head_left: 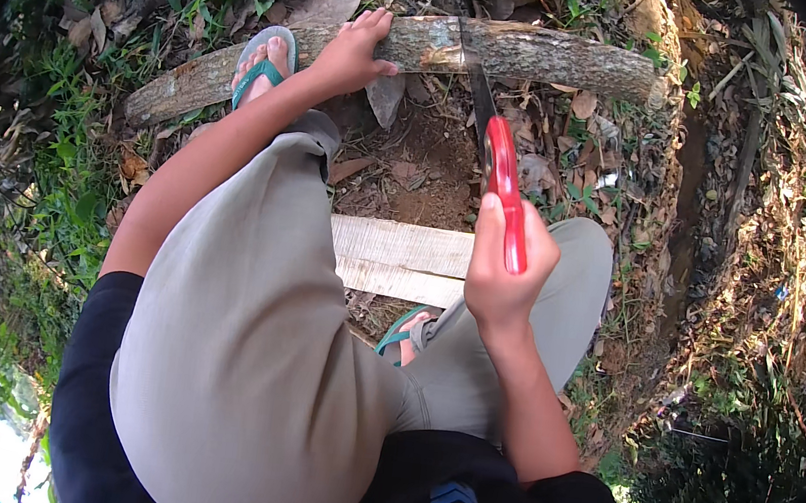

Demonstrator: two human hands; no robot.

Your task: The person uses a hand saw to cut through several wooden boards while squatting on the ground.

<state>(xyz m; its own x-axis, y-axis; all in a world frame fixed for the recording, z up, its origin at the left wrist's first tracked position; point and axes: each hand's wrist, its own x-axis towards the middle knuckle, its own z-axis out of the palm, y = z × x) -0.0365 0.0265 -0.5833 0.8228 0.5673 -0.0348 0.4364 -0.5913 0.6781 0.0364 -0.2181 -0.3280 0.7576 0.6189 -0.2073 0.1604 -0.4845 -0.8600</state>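
Closest to the camera: your one black shirt [438,469] along the lower edge, then your grey trousers [254,334], left knee raised.

Count: two hands, one saw, one branch, two sandalled feet. Pale wood [404,244] lies between your legs with a dark gap along it; can't tell if it's one piece or two.

Right hand [508,269]: closed round the red handle of the saw [502,158], thumb up along it. Dark blade runs forward from your grip and crosses the branch [574,62].

Left hand [350,55]: palm down on that branch, left of the blade, fingers and thumb apart, not wrapped round it.

The branch lies crosswise ahead of both hands: under your left, well beyond your right. Bare pale patch just left of the blade. Front sandal [263,69] with its green strap sits over the branch, left of your left hand; the other sandal [396,334] is back by the pale wood.

Markings: blue angular emblem [454,498] on the shirt; marks on the front strap too small to read.
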